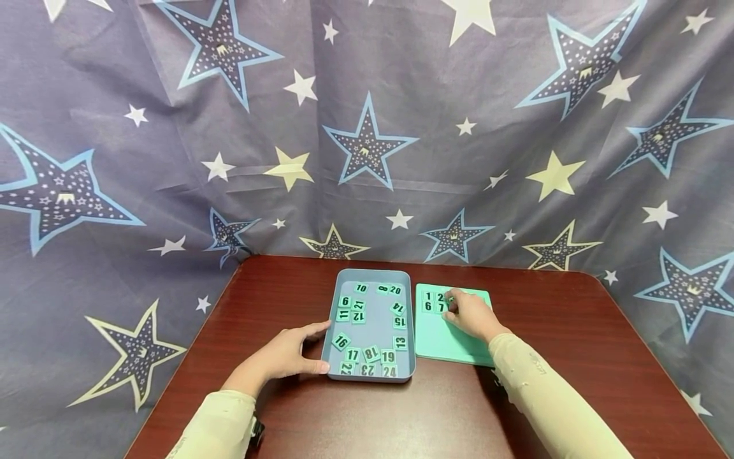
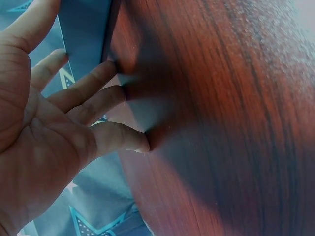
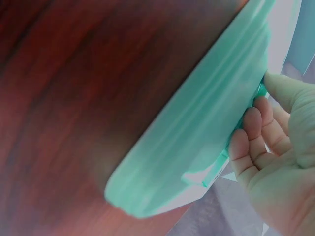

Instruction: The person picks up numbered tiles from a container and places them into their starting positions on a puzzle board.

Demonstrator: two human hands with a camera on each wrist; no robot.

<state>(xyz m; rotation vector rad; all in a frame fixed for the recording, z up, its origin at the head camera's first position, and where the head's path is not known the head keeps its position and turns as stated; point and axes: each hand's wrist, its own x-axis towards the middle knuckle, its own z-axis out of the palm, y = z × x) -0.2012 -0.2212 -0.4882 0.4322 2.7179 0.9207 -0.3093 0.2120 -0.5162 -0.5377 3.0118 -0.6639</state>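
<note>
A blue-grey tray (image 1: 373,331) holds several loose light-green number tiles (image 1: 387,357) with black numerals. My left hand (image 1: 281,356) is at the tray's left side, fingers spread, with fingertips and thumb touching its rim. To the right lies a mint-green board (image 1: 441,341), where tiles 1, 2, 6 and 7 show at the upper left. My right hand (image 1: 471,314) is over the board's upper part, fingers curled. Between its thumb and fingertips is a small green tile (image 3: 261,91), at the board's surface; its number is hidden. The hand covers the board's upper right.
A dark red wooden table (image 1: 287,290) carries the tray and board side by side. Behind it hangs a grey curtain (image 1: 401,210) printed with stars, close to the table's far edge.
</note>
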